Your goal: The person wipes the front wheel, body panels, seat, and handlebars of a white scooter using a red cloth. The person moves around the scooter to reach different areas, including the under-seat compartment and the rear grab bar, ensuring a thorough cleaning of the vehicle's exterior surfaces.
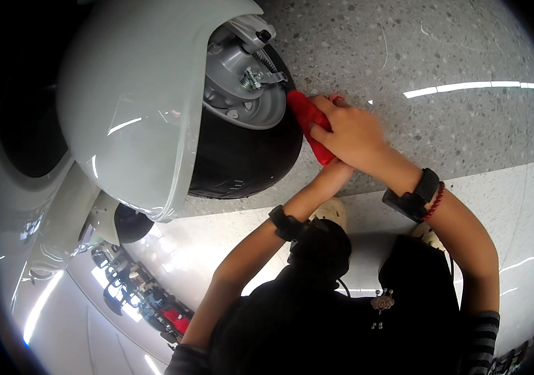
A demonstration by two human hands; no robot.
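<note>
My right hand [349,129] holds a folded red cloth [311,124] beside the black tyre [248,157] of a scooter's wheel. The cloth's upper end is at the tyre's edge; whether it presses on the rubber I cannot tell. My left hand [339,169] is at the cloth's lower end, mostly hidden under my right hand, so its fingers do not show. A pale grey-green fender [140,93] covers part of the wheel. Inside it show the grey metal brake drum cover [229,70], a coil spring [250,80] and a lever arm.
The glossy scooter body [51,215] extends down the left side, with another black wheel [132,224] further off. Several parked scooters [140,295] stand in the distance at lower left. Speckled grey floor [436,122] meets paler tiles [506,201] near my shoes.
</note>
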